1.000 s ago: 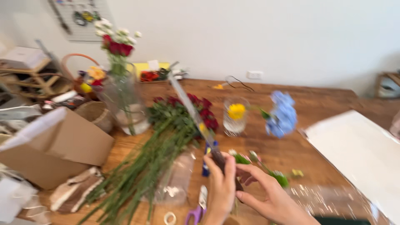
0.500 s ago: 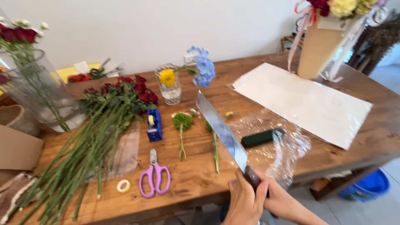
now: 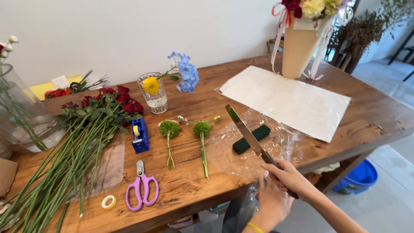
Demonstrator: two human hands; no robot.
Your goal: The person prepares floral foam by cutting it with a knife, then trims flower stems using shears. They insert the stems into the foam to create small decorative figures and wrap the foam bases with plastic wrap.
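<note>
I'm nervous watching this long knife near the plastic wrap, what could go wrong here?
The knife blade points up over the clear wrap, with the left hand right beside the right hand gripping the handle: a slip could nick fingers. The blade could also tear the wrap or hit the green foam block.

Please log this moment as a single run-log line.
right hand: grips long steel knife | left hand: holds clear cellophane sheet | dark green foam block: on sheet

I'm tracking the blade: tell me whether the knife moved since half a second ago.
Cannot tell for sure: the camera moved too. The knife tip lay beside the green flower heads; now it points nearer the green block.
</note>
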